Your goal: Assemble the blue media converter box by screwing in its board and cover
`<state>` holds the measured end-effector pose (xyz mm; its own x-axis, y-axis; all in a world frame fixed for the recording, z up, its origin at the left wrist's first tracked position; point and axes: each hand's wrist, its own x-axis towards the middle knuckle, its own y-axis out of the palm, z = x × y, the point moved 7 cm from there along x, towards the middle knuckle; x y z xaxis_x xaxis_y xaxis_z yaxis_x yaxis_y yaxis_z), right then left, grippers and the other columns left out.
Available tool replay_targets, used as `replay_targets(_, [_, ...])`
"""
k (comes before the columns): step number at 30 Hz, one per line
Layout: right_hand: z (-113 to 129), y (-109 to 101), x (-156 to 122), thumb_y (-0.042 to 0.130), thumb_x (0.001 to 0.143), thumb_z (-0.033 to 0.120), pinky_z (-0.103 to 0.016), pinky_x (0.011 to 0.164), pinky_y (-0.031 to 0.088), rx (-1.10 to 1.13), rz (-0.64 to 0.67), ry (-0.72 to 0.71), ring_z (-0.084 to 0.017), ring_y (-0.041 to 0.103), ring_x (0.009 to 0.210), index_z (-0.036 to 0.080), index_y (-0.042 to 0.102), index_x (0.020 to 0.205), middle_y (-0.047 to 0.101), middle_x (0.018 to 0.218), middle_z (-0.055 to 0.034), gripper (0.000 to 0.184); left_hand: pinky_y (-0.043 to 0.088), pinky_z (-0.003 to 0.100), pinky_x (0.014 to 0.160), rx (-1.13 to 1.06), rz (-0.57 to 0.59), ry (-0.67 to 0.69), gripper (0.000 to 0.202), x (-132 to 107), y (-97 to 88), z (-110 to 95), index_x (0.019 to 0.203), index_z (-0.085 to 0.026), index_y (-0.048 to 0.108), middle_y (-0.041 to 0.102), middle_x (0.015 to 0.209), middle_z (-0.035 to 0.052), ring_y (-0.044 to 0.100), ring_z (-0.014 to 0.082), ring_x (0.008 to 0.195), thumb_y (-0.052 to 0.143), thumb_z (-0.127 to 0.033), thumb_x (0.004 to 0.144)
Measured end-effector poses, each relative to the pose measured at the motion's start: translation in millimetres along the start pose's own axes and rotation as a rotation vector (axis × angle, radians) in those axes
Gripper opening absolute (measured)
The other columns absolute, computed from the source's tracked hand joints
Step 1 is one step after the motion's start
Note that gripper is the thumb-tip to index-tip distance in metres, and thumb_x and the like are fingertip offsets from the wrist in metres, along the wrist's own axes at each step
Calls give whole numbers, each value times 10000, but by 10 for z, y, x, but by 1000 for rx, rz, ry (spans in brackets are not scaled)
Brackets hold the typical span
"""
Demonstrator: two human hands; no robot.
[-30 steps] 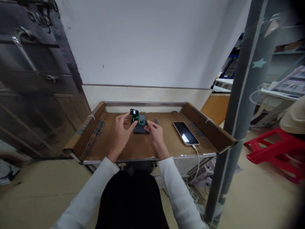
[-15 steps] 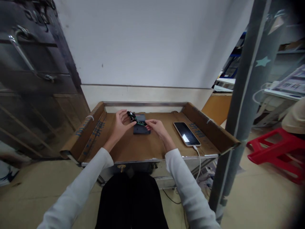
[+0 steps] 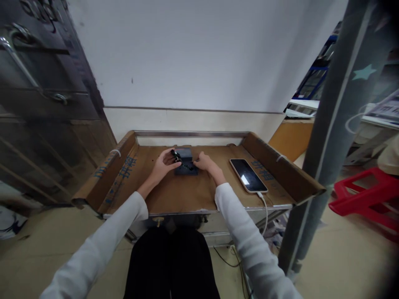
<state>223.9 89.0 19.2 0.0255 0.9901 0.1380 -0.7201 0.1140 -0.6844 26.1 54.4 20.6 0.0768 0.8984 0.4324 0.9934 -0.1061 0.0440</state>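
Note:
A small green circuit board with a black part [image 3: 180,159] is held low over a dark flat case [image 3: 186,163] lying on the cardboard-lined tray [image 3: 124,174]. My left hand [image 3: 164,165] pinches the board's left end, fingers closed on it. My right hand [image 3: 205,161] grips the board's right end, fingers curled just over the case's right edge.
A smartphone [image 3: 248,175] with a white cable lies on the right of the tray. Raised cardboard walls border the tray. A grey pillar [image 3: 327,137] stands at the right, a red plastic stool [image 3: 368,199] beyond it. A metal cabinet [image 3: 40,104] is at the left.
The board has been tipped from upright to nearly flat and lowered toward the dark case. Both arms have stretched forward, and the view has pulled back.

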Motion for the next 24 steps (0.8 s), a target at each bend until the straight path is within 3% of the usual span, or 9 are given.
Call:
replay_targets(5, [30,34,11,625,633,123,-273,659,439,-26,45,-61,-177,609,698,199,520,711,674,748,-53,151,467,431,997,-15,46,-49,613,-18,58,50,1131,-193,561,645,1172,111,619,226,1092,812,-252,576])
replay_targets(10, [48,62,-27,559,690,144,-244,697,433,-23,32,-78,-140,591,747,166,567,770,661,809,-37,83,419,436,1041,-40,67,-109,643,-44,105,50,1146,-198,550,621,1223,99,586,228,1137,823,-263,567])
replay_targets(24, [43,-7,-72,553,697,220,-277,737,431,-27,-83,7,-181,600,809,184,597,824,662,837,-50,140,345,445,1091,-137,85,-150,645,-67,161,9,1154,-170,568,598,1267,109,539,249,1199,823,-238,566])
